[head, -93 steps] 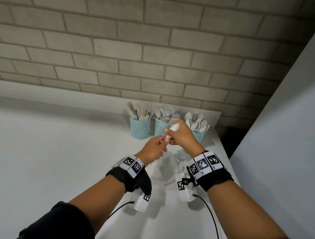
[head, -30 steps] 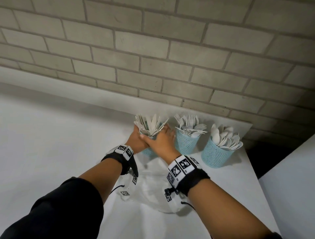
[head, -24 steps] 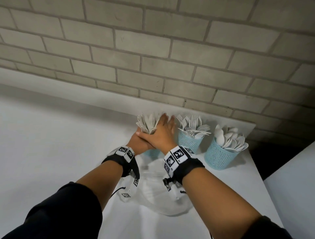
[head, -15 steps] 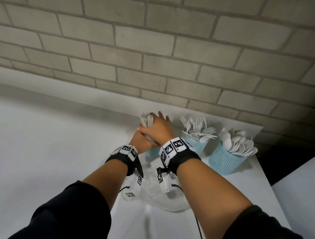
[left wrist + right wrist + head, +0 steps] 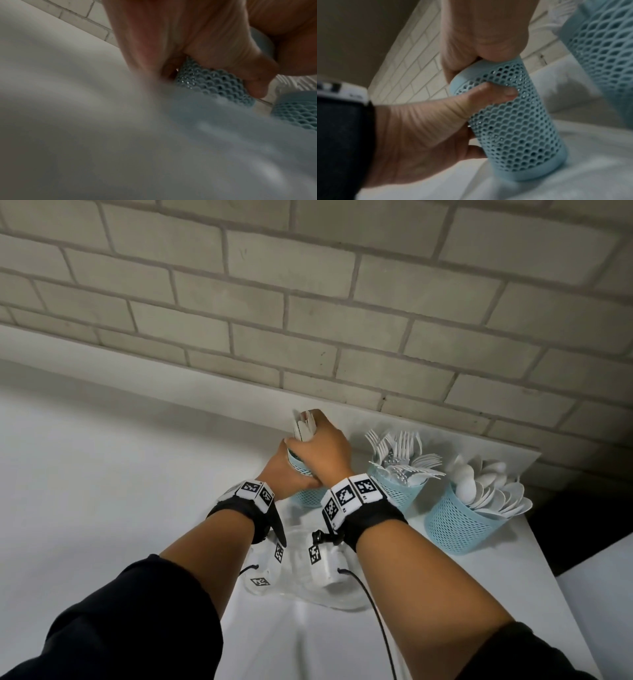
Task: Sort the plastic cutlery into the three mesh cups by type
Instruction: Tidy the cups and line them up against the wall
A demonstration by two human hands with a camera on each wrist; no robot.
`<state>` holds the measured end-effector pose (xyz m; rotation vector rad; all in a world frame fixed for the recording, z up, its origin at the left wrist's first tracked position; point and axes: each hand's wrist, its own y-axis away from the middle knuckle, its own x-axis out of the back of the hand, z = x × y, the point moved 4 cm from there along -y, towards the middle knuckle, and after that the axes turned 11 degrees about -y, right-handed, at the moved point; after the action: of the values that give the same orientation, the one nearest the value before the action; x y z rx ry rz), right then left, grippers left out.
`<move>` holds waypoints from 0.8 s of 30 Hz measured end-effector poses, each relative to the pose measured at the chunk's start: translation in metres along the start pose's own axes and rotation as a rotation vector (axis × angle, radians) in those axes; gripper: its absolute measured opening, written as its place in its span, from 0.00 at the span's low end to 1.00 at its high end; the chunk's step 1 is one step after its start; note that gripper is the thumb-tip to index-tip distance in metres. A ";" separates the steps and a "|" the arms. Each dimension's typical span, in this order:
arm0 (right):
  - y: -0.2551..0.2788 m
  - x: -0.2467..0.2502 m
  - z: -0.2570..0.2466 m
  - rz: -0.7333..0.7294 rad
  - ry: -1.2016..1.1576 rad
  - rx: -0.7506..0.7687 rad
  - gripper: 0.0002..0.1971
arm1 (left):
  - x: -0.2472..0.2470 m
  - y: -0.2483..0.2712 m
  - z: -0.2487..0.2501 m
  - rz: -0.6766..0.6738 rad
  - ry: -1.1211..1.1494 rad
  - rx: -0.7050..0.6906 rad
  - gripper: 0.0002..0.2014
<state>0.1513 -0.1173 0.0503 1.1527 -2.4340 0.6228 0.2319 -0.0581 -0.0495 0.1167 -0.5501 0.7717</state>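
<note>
Three blue mesh cups stand in a row by the wall. My left hand grips the left cup around its side; in the right wrist view its thumb presses the mesh of this cup. My right hand is curled from above round the bundle of white knives that stick out of that cup. The middle cup holds white forks. The right cup holds white spoons. The left wrist view shows the held cup under my palm.
A crumpled clear plastic bag lies on the white table under my wrists. The brick wall rises right behind the cups. The table's right edge runs close beside the spoon cup, with a dark gap beyond.
Both hands went from the spoon cup to the left cup. The left hand took hold of the cup; the right hand closed round the spread knives and bunched them upright.
</note>
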 end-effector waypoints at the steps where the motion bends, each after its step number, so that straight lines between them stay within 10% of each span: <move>1: 0.000 0.001 0.001 0.020 -0.039 -0.020 0.21 | 0.000 -0.001 -0.001 -0.008 0.007 0.007 0.46; 10: -0.004 0.016 0.008 0.175 -0.528 -0.113 0.33 | -0.004 -0.007 -0.005 -0.005 0.012 -0.022 0.50; 17: -0.009 0.003 0.006 0.095 -0.314 -0.126 0.59 | -0.007 -0.018 -0.025 -0.013 -0.040 -0.019 0.51; 24: -0.008 -0.002 0.001 -0.155 -0.034 -0.153 0.63 | -0.007 -0.011 -0.007 -0.055 0.013 -0.104 0.48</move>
<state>0.1589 -0.1212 0.0508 1.2814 -2.3453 0.3670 0.2380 -0.0687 -0.0580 0.0304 -0.5712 0.6889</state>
